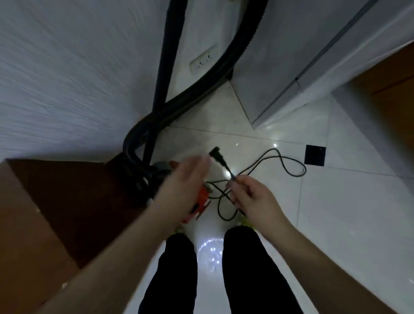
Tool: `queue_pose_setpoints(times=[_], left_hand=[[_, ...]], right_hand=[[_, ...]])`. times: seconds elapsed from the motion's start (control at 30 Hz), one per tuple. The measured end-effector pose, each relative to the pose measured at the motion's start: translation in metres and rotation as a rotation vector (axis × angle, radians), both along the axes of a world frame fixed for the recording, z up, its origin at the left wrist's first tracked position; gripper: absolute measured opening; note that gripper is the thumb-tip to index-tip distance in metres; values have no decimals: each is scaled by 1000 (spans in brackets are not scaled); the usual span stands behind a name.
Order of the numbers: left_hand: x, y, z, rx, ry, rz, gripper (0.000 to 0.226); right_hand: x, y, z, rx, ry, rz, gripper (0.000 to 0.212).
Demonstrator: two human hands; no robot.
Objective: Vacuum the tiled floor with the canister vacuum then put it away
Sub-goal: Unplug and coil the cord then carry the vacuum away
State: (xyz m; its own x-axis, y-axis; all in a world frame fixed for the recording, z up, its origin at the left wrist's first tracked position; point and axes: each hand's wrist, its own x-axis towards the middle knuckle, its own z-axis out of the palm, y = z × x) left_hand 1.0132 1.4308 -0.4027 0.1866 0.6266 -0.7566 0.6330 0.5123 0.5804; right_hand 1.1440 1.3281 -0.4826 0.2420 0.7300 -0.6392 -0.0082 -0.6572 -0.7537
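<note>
cord [281, 161]: thin, limp, light, loops slack on floor | pinched near plug [217, 152] by right hand [254, 199] | left hand [183, 179] open, blurred | best gripped at stiff plug body

Glossy white floor tiles [341, 210], textured wall [62, 67], wooden cabinet [33, 208].

Glossy pale floor tiles [341, 210] mirroring lights, ribbed black plastic hose [219, 69], matt textured wall [62, 67], smooth brown wood cabinet [57, 197], thin rubbery black cord [284, 160]
</note>
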Motion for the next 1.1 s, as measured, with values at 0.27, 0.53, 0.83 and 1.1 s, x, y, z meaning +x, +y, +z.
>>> queue_pose_setpoints(times=[0.27,0.53,0.83,1.1], left_hand=[[4,-74,87,-141,-43,103,30],[6,-51,238,247,-317,242,30],[-16,-17,381,663,-590,386,31],[-31,-50,338,508,62,-216,25]], right_hand=[[-19,-53,137,109,-181,406,20],[32,-74,188,197,-277,529,16],[135,-109,190,-98,-477,629,25],[122,-63,312,175,-345,348,28]])
